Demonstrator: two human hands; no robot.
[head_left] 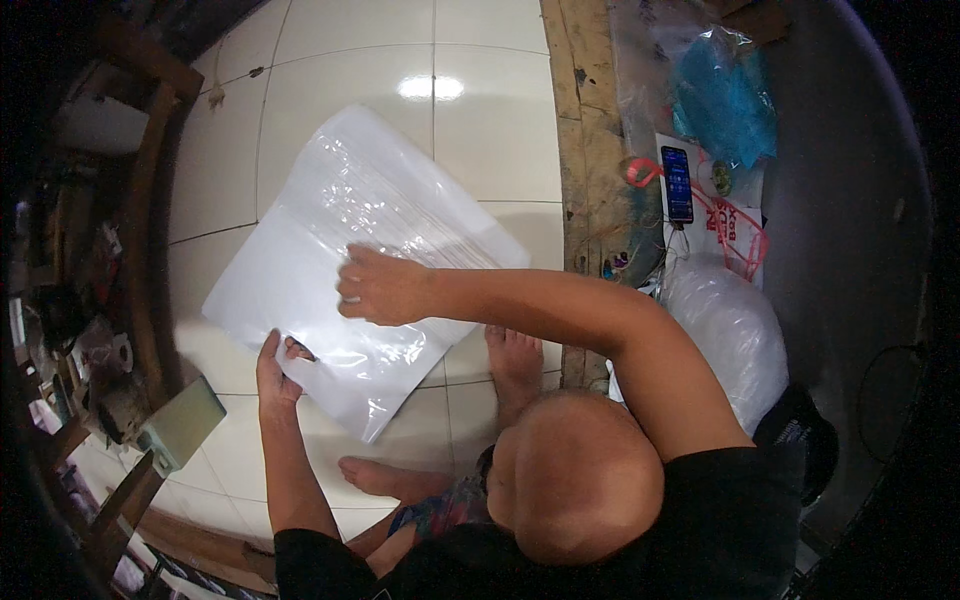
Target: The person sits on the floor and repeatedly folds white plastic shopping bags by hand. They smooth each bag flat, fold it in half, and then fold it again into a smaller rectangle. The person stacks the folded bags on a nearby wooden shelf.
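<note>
A large white plastic sheet (340, 250), glossy and wrinkled, lies spread on the white tiled floor (480, 130). My left hand (275, 368) grips its near left edge, thumb on top and fingers underneath. My right hand (382, 287) rests palm down on the middle of the sheet with its fingers slightly curled and nothing in it. My bare feet (512, 352) lie on the tiles just beside the sheet's near corner, and my bent knee (580, 485) fills the lower middle of the view.
A wooden plank (585, 150) runs along the right of the tiles. Beyond it lie a dark phone (677, 183), a blue plastic bag (725, 100) and a bulging clear plastic bundle (728, 325). A green box (182, 425) and cluttered wooden furniture (150, 200) stand at the left.
</note>
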